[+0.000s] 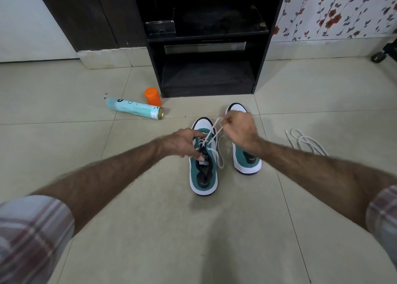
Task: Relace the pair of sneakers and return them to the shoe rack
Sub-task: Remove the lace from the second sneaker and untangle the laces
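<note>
While too blurred to read, tongue label (205, 159) under left hand (182, 143) fingers; right hand (241, 129) fingers pinching lace (212, 131).

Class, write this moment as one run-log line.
step: lacing left sneaker | right hand: pulls lace end | left hand: holds sneaker's laces | right sneaker: unlaced | spare lace: floor

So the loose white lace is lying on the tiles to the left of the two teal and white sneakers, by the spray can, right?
Not quite. In the head view the loose white lace lies on the tiles to the right of the teal and white sneakers; the pale blue spray can lies on the left.
</note>
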